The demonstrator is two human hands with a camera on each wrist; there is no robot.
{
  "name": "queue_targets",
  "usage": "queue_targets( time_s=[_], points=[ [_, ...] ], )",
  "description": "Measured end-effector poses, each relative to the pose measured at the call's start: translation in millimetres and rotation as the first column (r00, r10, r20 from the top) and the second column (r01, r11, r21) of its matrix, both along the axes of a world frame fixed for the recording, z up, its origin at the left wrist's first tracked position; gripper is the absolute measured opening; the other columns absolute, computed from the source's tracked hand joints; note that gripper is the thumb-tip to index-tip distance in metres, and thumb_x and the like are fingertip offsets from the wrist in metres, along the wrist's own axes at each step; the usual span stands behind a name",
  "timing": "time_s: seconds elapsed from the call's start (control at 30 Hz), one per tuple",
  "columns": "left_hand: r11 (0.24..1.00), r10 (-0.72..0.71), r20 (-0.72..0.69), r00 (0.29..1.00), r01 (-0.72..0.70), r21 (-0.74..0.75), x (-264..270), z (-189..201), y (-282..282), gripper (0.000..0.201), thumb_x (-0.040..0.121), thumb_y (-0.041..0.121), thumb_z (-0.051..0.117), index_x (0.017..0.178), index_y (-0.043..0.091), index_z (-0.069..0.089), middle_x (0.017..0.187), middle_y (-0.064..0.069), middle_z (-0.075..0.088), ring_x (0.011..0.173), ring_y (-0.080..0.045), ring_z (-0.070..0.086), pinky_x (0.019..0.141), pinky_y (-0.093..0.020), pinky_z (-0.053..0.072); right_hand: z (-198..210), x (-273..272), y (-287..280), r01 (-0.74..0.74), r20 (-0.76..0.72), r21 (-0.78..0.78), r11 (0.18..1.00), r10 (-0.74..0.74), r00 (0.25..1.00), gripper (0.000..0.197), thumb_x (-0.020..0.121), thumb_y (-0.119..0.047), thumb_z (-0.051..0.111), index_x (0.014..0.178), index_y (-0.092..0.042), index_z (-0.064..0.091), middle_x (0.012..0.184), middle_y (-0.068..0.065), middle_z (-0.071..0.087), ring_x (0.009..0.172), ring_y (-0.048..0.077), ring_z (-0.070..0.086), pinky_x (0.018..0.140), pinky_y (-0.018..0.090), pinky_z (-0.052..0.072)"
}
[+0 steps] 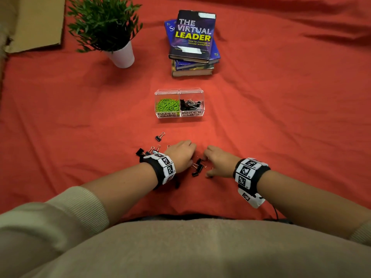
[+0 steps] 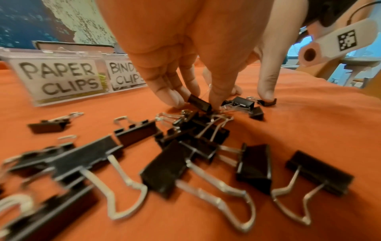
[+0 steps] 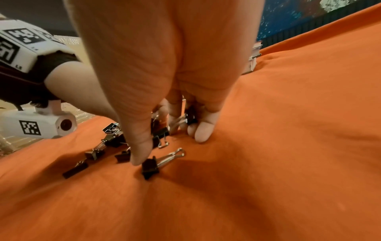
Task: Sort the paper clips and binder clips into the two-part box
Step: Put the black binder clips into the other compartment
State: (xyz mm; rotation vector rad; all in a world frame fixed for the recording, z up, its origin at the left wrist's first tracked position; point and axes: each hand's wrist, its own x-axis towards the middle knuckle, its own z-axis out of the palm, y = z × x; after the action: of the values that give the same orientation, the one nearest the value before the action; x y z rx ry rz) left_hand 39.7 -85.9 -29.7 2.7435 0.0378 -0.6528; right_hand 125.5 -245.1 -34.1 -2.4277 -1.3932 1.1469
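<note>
The clear two-part box [image 1: 179,92] stands mid-table, with green paper clips [image 1: 167,105] in its left part and black binder clips [image 1: 190,105] in its right. Loose binder clips [image 1: 197,166] lie on the red cloth between my hands, and more [image 1: 148,152] lie behind my left wrist. My left hand [image 2: 195,101] pinches one black binder clip [image 2: 199,103] between thumb and fingers at the edge of the pile. My right hand [image 3: 171,145] curls its fingers round a binder clip [image 3: 190,116], and its thumb tip touches another clip [image 3: 151,165] on the cloth.
A single binder clip [image 1: 160,136] lies alone between the pile and the box. A stack of books [image 1: 192,43] and a potted plant [image 1: 112,31] stand at the back. A cardboard piece [image 1: 34,23] lies at the far left.
</note>
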Motion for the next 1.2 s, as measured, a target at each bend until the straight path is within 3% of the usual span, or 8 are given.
queue_targets(
  time_s=[0.2,0.33,0.5,0.67,0.77,0.93,1.07,1.2],
  points=[
    [1.000,0.029,-0.028,0.999,-0.029,0.012,-5.6,-1.7,12.2,0.019,0.086,0.013,0.052,0.103,0.005,0.051,0.109,-0.013,0.043,0.090,-0.036,0.057,0.070,-0.043,0.043,1.7,-7.4,6.0,0.022,-0.015,0.031,0.999,-0.021,1.000,0.022,0.080,-0.009,0.056,0.102,-0.008,0.060,0.109,0.011,0.051,0.101,0.027,0.052,0.087,0.033,0.042],
    [0.996,0.086,-0.010,0.996,-0.086,-0.021,-8.9,-4.3,20.2,0.014,0.085,0.009,0.049,0.099,0.005,0.053,0.107,-0.014,0.044,0.088,-0.036,0.056,0.075,-0.046,0.048,-1.3,-1.2,6.9,0.119,-0.054,0.081,0.990,-0.115,0.992,0.023,0.081,-0.001,0.051,0.099,-0.006,0.063,0.107,0.010,0.060,0.100,0.026,0.057,0.086,0.028,0.042],
    [0.954,0.274,0.028,0.961,-0.268,-0.138,-7.3,3.9,29.9,0.024,0.087,0.009,0.044,0.111,0.011,0.051,0.105,-0.014,0.063,0.096,-0.034,0.059,0.079,-0.039,0.047,4.2,16.3,-1.7,0.386,-0.162,0.179,0.905,-0.360,0.919,0.027,0.085,0.000,0.047,0.094,-0.014,0.068,0.085,-0.009,0.061,0.073,0.006,0.057,0.075,0.021,0.043],
    [0.945,0.252,-0.005,0.968,-0.248,-0.216,-6.4,11.4,23.4,0.019,0.091,0.016,0.041,0.107,0.015,0.050,0.105,-0.008,0.061,0.096,-0.029,0.057,0.080,-0.036,0.046,13.9,14.3,-8.9,0.107,-0.103,0.038,0.994,-0.103,0.989,0.024,0.076,-0.008,0.065,0.100,-0.011,0.065,0.096,-0.002,0.050,0.080,0.009,0.049,0.069,0.012,0.037],
    [0.967,0.183,0.000,0.983,-0.180,-0.179,-7.9,8.5,13.8,0.020,0.089,0.025,0.047,0.106,0.016,0.051,0.108,-0.006,0.060,0.102,-0.026,0.055,0.081,-0.034,0.043,7.8,6.2,-11.3,0.011,-0.060,-0.011,1.000,-0.011,0.998,0.025,0.077,-0.011,0.065,0.101,-0.010,0.059,0.096,-0.003,0.042,0.083,0.011,0.044,0.070,0.016,0.032],
    [0.998,-0.048,-0.025,0.999,0.047,-0.038,-12.5,-2.7,9.1,0.033,0.085,0.033,0.059,0.110,0.012,0.049,0.113,-0.008,0.054,0.111,-0.028,0.051,0.088,-0.037,0.043,5.8,5.5,-4.1,0.110,-0.071,0.042,0.993,-0.106,0.992,0.020,0.076,-0.014,0.065,0.094,-0.010,0.059,0.088,0.000,0.054,0.078,0.015,0.051,0.070,0.022,0.039],
    [0.999,-0.044,-0.017,0.999,0.043,-0.025,-14.0,-4.6,9.7,0.037,0.087,0.033,0.062,0.112,0.010,0.048,0.116,-0.010,0.051,0.115,-0.028,0.049,0.091,-0.037,0.041,9.7,3.6,15.4,0.234,-0.099,0.139,0.962,-0.222,0.970,0.022,0.075,-0.016,0.068,0.094,-0.012,0.058,0.085,0.001,0.062,0.080,0.020,0.059,0.073,0.029,0.046],
    [0.998,0.012,-0.004,1.000,-0.013,-0.067,-15.8,-3.5,11.8,0.045,0.084,0.031,0.067,0.117,0.009,0.046,0.115,-0.010,0.046,0.110,-0.030,0.050,0.089,-0.039,0.041,5.8,-4.4,34.2,0.112,-0.036,0.181,0.977,-0.107,0.994,0.027,0.078,-0.012,0.063,0.103,-0.005,0.058,0.101,0.013,0.064,0.095,0.027,0.058,0.080,0.030,0.040]
  ],
)
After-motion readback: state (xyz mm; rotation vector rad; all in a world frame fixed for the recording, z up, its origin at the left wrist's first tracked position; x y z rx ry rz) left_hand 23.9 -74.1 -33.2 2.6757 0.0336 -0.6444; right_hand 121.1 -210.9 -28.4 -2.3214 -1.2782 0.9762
